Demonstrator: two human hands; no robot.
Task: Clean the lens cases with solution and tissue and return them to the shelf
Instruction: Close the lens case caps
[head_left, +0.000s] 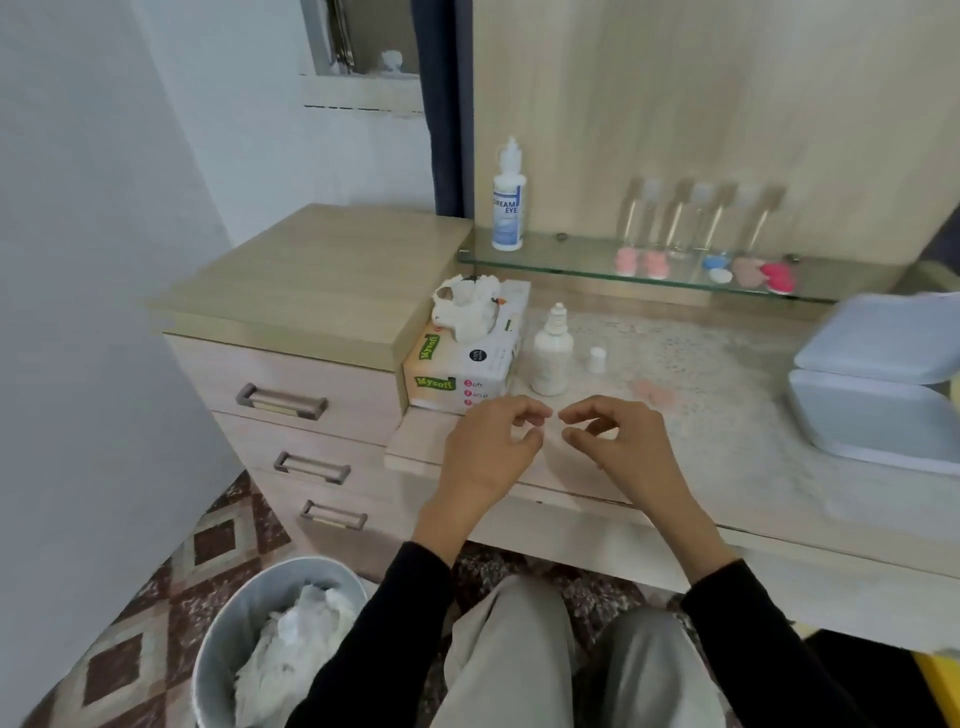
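My left hand (491, 447) and my right hand (618, 441) meet fingertip to fingertip above the table's front edge. Their fingers are curled and pinch a small pale lens case (554, 428), which is blurred. A pink lens case (657, 396) lies on the table just behind my right hand. An uncapped white solution bottle (552, 353) stands behind my hands, its cap (597, 358) beside it. To its left is a tissue box (465, 364) with tissue sticking out. On the glass shelf (571, 262) lie pink (639, 262), blue-white (717, 267) and red (776, 275) lens cases.
A tall solution bottle (509, 202) stands at the shelf's left end, and several clear bottles (696, 218) at its back. Light-blue lidded boxes (878, 384) sit at the table's right. A drawer unit (291, 400) stands left, and a bin (280, 639) with used tissue on the floor.
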